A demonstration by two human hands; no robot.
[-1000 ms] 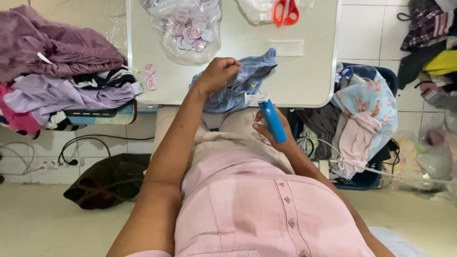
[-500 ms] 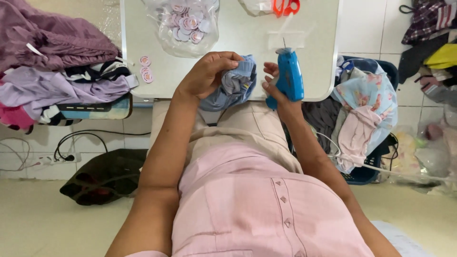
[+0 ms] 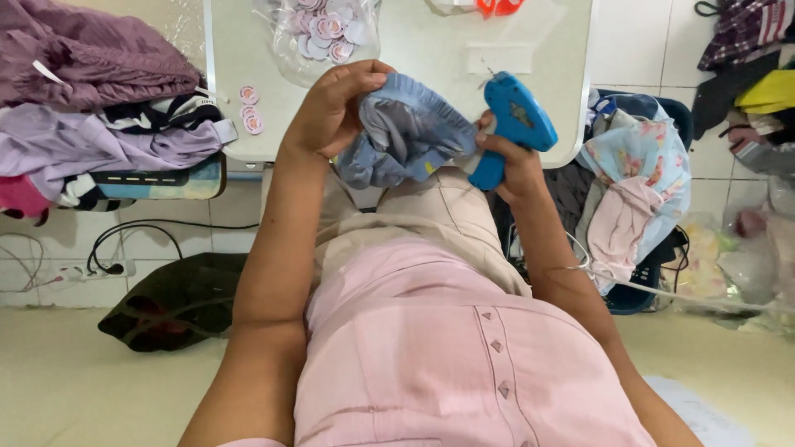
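One head-worn view is given, aimed steeply down over the wearer's torso and lap. The left hand (image 3: 331, 112) and right hand (image 3: 507, 161) are seen close, near the edge of a white table (image 3: 414, 50). Floor and piled clothes (image 3: 91, 99) are taken in at the sides. No second view is supplied.

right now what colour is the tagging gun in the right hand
Bright blue: the tagging gun in the right hand shows best in the head view.

White table (image 3: 248, 124), tiled wall (image 3: 629, 50), beige floor (image 3: 83, 389)
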